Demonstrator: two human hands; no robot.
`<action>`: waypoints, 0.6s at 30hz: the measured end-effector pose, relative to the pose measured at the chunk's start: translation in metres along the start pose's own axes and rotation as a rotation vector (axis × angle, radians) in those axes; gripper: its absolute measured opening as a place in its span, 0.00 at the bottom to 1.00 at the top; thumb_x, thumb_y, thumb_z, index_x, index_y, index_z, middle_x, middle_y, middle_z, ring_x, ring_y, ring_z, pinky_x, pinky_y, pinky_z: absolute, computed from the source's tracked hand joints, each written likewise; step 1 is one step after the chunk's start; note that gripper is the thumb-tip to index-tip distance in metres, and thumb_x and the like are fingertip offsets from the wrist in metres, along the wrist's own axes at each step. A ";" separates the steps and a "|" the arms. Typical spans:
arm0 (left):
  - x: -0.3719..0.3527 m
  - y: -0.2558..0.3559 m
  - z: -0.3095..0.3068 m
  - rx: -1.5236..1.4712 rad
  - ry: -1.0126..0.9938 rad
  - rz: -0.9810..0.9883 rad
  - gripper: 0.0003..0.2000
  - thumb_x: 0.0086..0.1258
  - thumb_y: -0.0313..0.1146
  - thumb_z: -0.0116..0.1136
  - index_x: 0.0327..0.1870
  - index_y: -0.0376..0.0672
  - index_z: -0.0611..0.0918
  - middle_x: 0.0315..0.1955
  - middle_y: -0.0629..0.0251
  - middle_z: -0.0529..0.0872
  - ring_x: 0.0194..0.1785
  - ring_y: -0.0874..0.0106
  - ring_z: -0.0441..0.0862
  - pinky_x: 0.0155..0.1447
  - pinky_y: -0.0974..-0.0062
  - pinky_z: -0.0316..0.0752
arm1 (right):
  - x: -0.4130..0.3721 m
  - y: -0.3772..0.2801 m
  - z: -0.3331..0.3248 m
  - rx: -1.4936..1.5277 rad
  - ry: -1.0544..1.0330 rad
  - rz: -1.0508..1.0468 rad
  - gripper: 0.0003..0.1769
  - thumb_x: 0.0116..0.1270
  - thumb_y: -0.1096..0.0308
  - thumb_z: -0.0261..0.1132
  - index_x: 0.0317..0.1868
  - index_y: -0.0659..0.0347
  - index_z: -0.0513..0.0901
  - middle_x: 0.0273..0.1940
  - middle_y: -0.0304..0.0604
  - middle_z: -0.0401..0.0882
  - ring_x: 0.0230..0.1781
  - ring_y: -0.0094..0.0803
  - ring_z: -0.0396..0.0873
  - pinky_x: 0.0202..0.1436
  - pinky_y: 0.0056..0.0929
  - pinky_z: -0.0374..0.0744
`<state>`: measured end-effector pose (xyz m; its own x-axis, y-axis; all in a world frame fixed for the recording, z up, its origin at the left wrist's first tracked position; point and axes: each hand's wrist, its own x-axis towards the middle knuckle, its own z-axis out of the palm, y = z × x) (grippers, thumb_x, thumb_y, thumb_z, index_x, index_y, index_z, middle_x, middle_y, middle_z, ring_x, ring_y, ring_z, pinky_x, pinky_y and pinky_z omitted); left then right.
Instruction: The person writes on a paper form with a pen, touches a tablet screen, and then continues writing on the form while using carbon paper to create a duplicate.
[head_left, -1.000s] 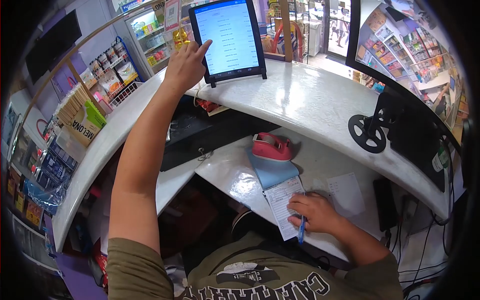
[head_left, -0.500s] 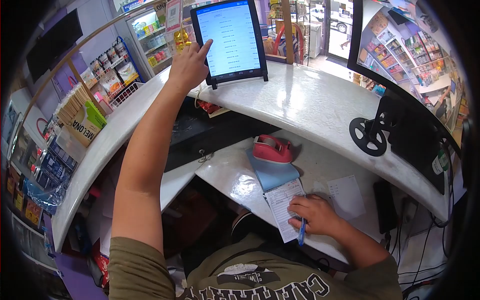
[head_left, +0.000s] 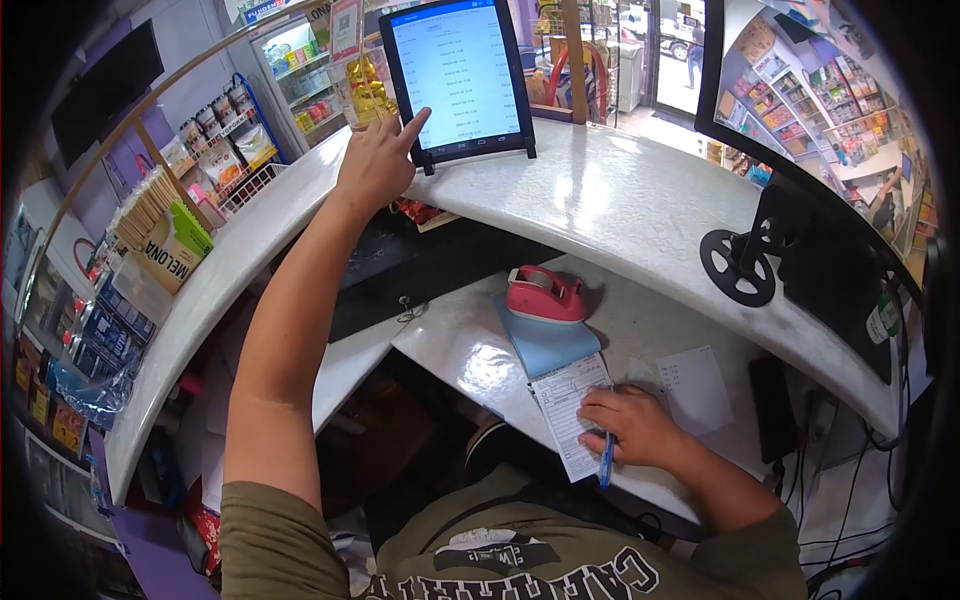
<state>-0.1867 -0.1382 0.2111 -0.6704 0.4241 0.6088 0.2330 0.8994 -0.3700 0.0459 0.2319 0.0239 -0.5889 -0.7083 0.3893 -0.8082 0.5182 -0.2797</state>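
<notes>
My left hand (head_left: 378,162) reaches up to a tablet (head_left: 470,75) on a stand, its index finger stretched out at the lower left of the lit screen. The screen shows a list of rows; its small text is too fine to read. Nothing is held in that hand. Lower down, my right hand (head_left: 634,425) is closed around a blue pen (head_left: 606,465) and rests on the right side of a printed form pad (head_left: 562,400). The pad's blue cover (head_left: 555,345) is folded back, with a red tape dispenser (head_left: 545,297) standing on its far end.
A curved white counter (head_left: 600,190) rises in front of the lower desk. Right of the pad lies a loose white paper (head_left: 697,385), then a black device (head_left: 772,410) and cables. A monitor (head_left: 840,120) stands at right; a Melona box of sticks (head_left: 170,245) is at left.
My left index finger has slid down the tablet screen, and the list on it has shifted. My right hand and the pen have hardly moved.
</notes>
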 end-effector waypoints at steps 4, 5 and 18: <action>-0.002 0.003 -0.002 -0.015 -0.027 -0.021 0.38 0.58 0.26 0.58 0.77 0.55 0.69 0.48 0.56 0.81 0.54 0.60 0.81 0.55 0.61 0.75 | 0.000 -0.001 -0.002 0.014 -0.002 -0.008 0.16 0.61 0.58 0.72 0.46 0.57 0.83 0.47 0.40 0.81 0.43 0.38 0.83 0.51 0.37 0.80; -0.002 0.003 -0.002 -0.013 -0.032 -0.023 0.38 0.58 0.27 0.58 0.77 0.55 0.69 0.48 0.56 0.81 0.54 0.60 0.81 0.55 0.61 0.75 | 0.000 -0.001 -0.002 0.020 -0.006 -0.004 0.16 0.61 0.58 0.72 0.46 0.57 0.83 0.47 0.40 0.81 0.44 0.38 0.83 0.51 0.37 0.80; -0.002 0.003 -0.004 0.012 -0.070 -0.027 0.41 0.58 0.27 0.59 0.78 0.56 0.66 0.48 0.56 0.81 0.55 0.60 0.81 0.54 0.61 0.76 | 0.000 -0.002 -0.003 0.004 -0.021 0.010 0.16 0.62 0.58 0.71 0.47 0.57 0.83 0.48 0.40 0.81 0.46 0.38 0.83 0.53 0.37 0.80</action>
<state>-0.1818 -0.1358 0.2113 -0.7243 0.3911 0.5679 0.2065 0.9088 -0.3626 0.0474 0.2321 0.0276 -0.5971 -0.7128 0.3679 -0.8021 0.5237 -0.2870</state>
